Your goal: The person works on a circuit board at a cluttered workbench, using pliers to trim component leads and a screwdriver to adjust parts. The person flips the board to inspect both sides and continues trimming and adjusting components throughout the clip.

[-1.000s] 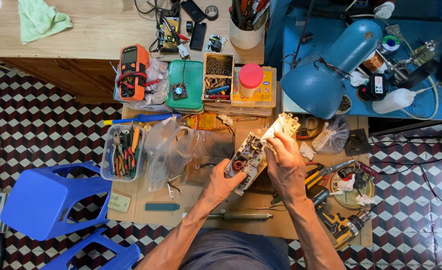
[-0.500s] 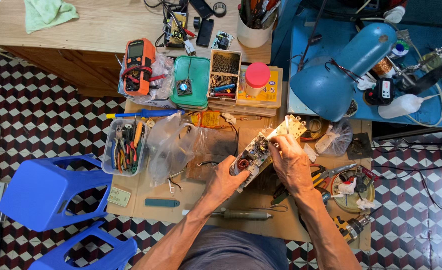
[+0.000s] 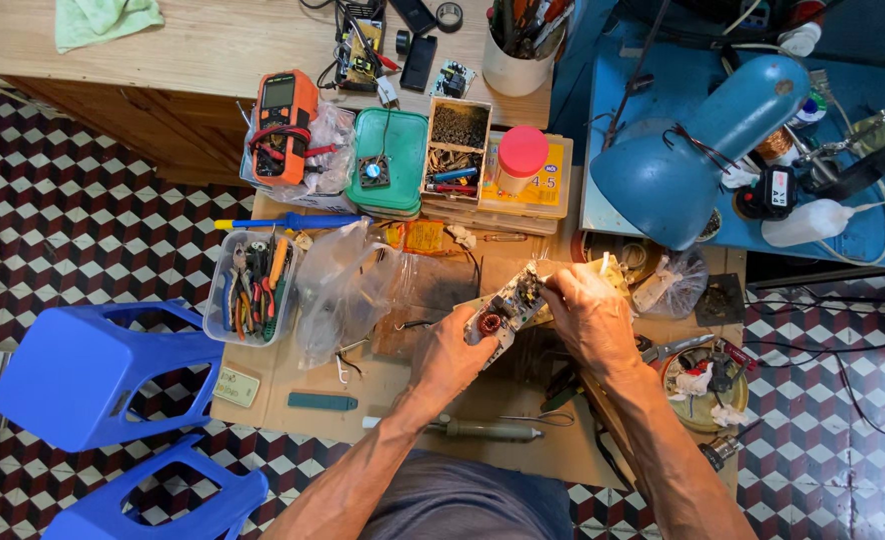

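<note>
Both of my hands hold a small circuit board [image 3: 508, 308] with a copper coil and other parts, tilted above the low wooden work table [image 3: 293, 375]. My left hand [image 3: 453, 355] grips its lower left end. My right hand [image 3: 588, 315] covers its upper right end with fingers closed on it, hiding that part of the board. A soldering iron [image 3: 473, 430] lies on the table just below my left wrist.
A clear tub of pliers [image 3: 253, 290], crumpled clear bags [image 3: 348, 285], a blue-handled screwdriver [image 3: 293, 221] and an orange multimeter [image 3: 283, 125] sit left of the hands. A blue desk lamp [image 3: 693, 160] hangs at the upper right. Two blue plastic stools [image 3: 83, 375] stand at the left.
The board has tilted and shifted a little lower and left between my hands. My right hand has slid further over its upper end.
</note>
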